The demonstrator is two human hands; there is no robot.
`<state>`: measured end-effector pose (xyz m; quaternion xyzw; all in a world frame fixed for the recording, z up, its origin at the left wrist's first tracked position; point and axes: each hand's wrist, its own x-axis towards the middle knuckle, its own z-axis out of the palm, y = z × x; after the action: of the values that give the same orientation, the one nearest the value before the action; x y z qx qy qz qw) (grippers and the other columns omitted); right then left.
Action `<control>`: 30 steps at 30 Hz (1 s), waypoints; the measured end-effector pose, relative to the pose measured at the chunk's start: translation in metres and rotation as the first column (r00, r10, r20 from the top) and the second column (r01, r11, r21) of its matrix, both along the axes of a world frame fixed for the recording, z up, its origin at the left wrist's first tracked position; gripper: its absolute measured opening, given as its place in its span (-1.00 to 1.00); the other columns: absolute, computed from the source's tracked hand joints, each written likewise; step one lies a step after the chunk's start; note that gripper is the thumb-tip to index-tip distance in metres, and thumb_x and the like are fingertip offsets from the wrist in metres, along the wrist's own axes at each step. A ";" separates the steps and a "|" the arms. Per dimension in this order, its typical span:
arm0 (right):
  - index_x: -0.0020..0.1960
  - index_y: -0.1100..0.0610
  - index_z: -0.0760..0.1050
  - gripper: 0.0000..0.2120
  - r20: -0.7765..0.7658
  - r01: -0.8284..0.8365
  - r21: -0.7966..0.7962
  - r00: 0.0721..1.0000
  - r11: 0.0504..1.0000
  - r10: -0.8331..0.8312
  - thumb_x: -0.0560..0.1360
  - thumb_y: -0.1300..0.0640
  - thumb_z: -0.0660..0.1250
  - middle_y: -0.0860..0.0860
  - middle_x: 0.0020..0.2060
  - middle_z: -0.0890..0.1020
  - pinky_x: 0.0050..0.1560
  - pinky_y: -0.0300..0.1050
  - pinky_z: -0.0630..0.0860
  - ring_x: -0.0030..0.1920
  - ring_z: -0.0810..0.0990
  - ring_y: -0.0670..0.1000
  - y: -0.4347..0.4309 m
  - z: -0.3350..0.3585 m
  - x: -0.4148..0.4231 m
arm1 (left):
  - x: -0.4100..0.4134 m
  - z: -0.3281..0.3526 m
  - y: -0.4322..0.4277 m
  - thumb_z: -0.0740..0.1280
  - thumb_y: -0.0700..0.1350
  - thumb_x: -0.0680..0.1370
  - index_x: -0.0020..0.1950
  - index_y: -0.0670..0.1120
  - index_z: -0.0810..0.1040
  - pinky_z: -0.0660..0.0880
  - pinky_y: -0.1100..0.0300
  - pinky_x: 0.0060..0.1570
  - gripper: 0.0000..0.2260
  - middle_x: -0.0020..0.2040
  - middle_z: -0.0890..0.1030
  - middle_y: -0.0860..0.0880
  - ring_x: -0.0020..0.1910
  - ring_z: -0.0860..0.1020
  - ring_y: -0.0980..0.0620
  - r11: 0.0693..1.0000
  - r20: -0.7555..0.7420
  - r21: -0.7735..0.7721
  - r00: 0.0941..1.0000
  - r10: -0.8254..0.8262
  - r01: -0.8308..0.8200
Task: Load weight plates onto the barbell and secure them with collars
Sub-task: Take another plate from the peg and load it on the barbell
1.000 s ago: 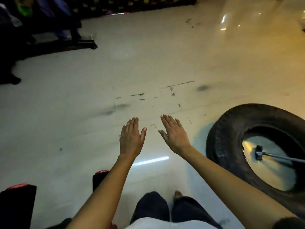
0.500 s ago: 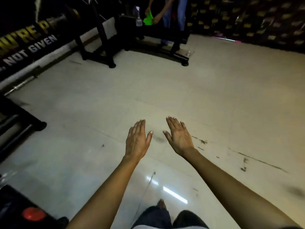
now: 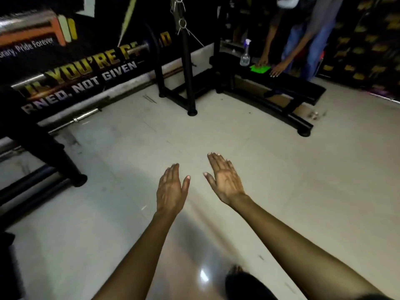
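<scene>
My left hand [image 3: 171, 187] and my right hand [image 3: 224, 178] are stretched out in front of me over bare floor, fingers straight, holding nothing. A silver barbell [image 3: 71, 121] lies on the floor along the left wall, far from both hands. A second bar end with a dark plate [image 3: 140, 47] rests on the black rack [image 3: 188, 68] at the back. Spring collars [image 3: 180, 16] hang at the top of the rack post. No weight plate is near my hands.
A black bench [image 3: 287, 85] stands at the back right with a spray bottle [image 3: 245, 54] and a green cloth [image 3: 260, 68] on it; another person [image 3: 303, 37] leans over it. A black frame [image 3: 52, 161] sits at the left. A banner [image 3: 82, 70] covers the left wall.
The view has swung left and up: the tyre dropped out of sight, and the rack, bench and wall banner came closer. Both hands stay flat and empty.
</scene>
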<state>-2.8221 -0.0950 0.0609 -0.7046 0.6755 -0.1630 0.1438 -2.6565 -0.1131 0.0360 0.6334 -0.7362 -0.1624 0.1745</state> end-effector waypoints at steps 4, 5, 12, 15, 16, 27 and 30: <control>0.51 0.12 -0.05 -0.46 0.021 -0.095 0.000 0.995 0.995 0.095 0.62 -0.02 0.02 0.04 0.53 0.06 0.48 -0.11 -0.17 0.52 -0.03 0.00 -0.123 0.008 -0.024 | -0.023 0.012 -0.107 0.11 0.05 0.62 0.49 -0.16 0.18 0.13 0.05 0.44 -0.51 0.49 0.26 -0.15 0.48 0.21 -0.10 0.991 -0.013 -0.006 0.991 0.136 -0.137; 0.51 0.13 -0.06 -0.46 0.023 -0.122 -0.010 0.992 0.993 0.122 0.62 -0.02 0.02 0.04 0.53 0.06 0.48 -0.10 -0.16 0.52 -0.02 0.00 -0.147 0.006 -0.026 | -0.025 0.013 -0.128 0.10 0.05 0.62 0.49 -0.15 0.18 0.13 0.05 0.44 -0.51 0.49 0.26 -0.14 0.48 0.21 -0.10 0.987 -0.015 -0.016 0.987 0.158 -0.158; 0.51 0.14 -0.12 -0.44 -0.003 -0.273 -0.032 0.962 0.961 0.273 0.62 -0.01 0.01 0.05 0.53 0.01 0.49 -0.09 -0.18 0.53 -0.06 0.01 -0.367 -0.008 -0.019 | -0.016 0.001 -0.329 0.09 0.05 0.62 0.48 -0.16 0.20 0.13 0.06 0.44 -0.51 0.48 0.28 -0.15 0.48 0.21 -0.10 0.956 -0.048 -0.055 0.957 0.285 -0.288; 0.51 0.14 -0.11 -0.44 -0.073 -0.321 -0.050 0.945 0.946 0.317 0.62 -0.02 0.01 0.06 0.53 -0.01 0.49 -0.10 -0.19 0.53 -0.06 0.00 -0.466 0.000 -0.012 | -0.006 0.005 -0.421 0.10 0.06 0.62 0.48 -0.17 0.20 0.15 0.06 0.43 -0.51 0.48 0.29 -0.16 0.47 0.22 -0.11 0.947 -0.064 -0.068 0.948 0.310 -0.314; 0.51 0.14 -0.11 -0.44 -0.091 -0.330 -0.057 0.942 0.942 0.324 0.62 -0.02 0.01 0.06 0.53 -0.01 0.49 -0.10 -0.18 0.53 -0.06 0.00 -0.502 0.005 -0.009 | -0.002 0.008 -0.453 0.10 0.06 0.62 0.48 -0.17 0.20 0.15 0.05 0.44 -0.50 0.48 0.29 -0.16 0.47 0.22 -0.11 0.943 -0.060 -0.063 0.945 0.322 -0.325; 0.51 0.15 -0.02 -0.47 -0.100 -0.459 -0.059 0.886 0.886 0.452 0.62 0.00 0.04 0.08 0.52 0.09 0.49 -0.07 -0.13 0.52 0.01 0.03 -0.834 -0.005 0.060 | 0.067 0.008 -0.759 0.10 0.04 0.62 0.46 -0.18 0.23 0.19 0.07 0.42 -0.52 0.44 0.34 -0.17 0.44 0.27 -0.12 0.895 -0.038 -0.052 0.896 0.442 -0.443; 0.50 0.16 0.01 -0.47 -0.079 -0.506 -0.068 0.862 0.860 0.501 0.61 0.01 0.07 0.09 0.51 0.13 0.49 -0.06 -0.08 0.52 0.05 0.04 -0.926 -0.008 0.094 | 0.093 0.002 -0.837 0.12 0.04 0.62 0.45 -0.18 0.26 0.22 0.06 0.40 -0.53 0.43 0.37 -0.17 0.42 0.29 -0.12 0.856 -0.035 -0.057 0.858 0.512 -0.513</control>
<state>-2.7285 -1.0210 0.0525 -0.8665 0.4642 -0.1282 0.1310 -2.5635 -0.9504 0.0385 0.7990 -0.5443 -0.0922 0.2385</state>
